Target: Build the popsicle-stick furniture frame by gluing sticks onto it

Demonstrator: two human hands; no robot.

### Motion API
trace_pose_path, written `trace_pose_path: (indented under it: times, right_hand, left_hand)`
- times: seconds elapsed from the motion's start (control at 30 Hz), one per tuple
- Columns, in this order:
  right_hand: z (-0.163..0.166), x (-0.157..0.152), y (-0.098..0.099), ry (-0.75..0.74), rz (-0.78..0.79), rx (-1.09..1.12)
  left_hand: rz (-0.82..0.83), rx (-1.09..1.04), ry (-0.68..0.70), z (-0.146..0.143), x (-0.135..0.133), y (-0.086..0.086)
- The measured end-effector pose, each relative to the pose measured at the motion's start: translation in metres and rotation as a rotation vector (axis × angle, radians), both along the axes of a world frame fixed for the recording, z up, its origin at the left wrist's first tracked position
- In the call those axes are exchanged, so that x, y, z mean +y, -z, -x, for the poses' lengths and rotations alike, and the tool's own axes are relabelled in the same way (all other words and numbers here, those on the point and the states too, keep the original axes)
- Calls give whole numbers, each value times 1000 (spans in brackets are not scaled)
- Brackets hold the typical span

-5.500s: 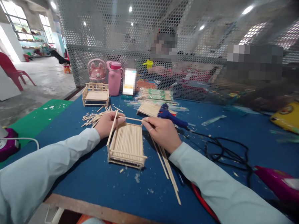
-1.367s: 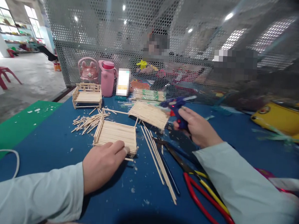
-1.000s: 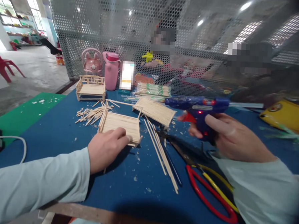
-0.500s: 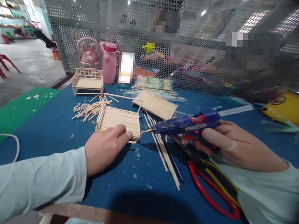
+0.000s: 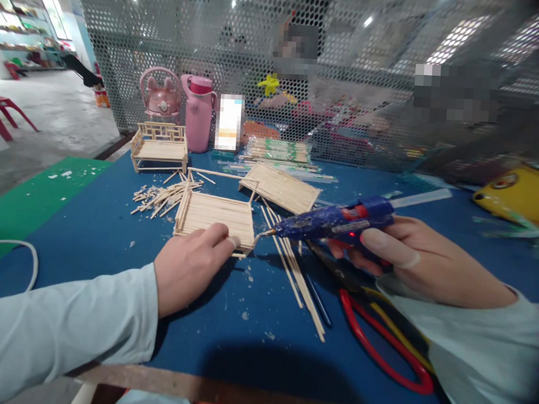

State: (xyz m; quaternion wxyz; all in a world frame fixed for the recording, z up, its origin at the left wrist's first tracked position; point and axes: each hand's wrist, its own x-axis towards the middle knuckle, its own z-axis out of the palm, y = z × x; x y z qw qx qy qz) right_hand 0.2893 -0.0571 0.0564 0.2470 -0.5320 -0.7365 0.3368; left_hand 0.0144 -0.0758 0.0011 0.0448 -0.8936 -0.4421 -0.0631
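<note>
My left hand (image 5: 189,270) rests on the near edge of a small wooden stick frame (image 5: 217,214) on the blue mat, fingers pressed against its front rail. My right hand (image 5: 422,264) is wrapped round a blue hot glue gun (image 5: 336,220). Its nozzle points left and touches the frame's near right corner. Several long loose sticks (image 5: 293,269) lie just right of the frame, under the gun.
A second stick panel (image 5: 281,187) lies behind the frame, a heap of short sticks (image 5: 161,196) to its left. A finished stick bench (image 5: 159,148), two pink bottles (image 5: 196,120) and a mesh screen stand at the back. Red-handled cutters (image 5: 383,346) lie near right.
My right hand picked up the glue gun, swung it across and lowered its nozzle to the frame's near right corner. My left hand came to the frame's front edge and has stayed there.
</note>
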Motion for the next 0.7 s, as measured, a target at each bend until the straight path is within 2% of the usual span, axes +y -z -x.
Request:
trace_pose_path:
  times: [0.3, 0.7]
  right_hand:
    - [4, -2, -3, -9, -8, 8]
    - [4, -2, -2, 55, 11, -2]
  left_hand:
    - [0, 1, -7, 0, 0, -1]
    - [24, -7, -6, 0, 0, -2]
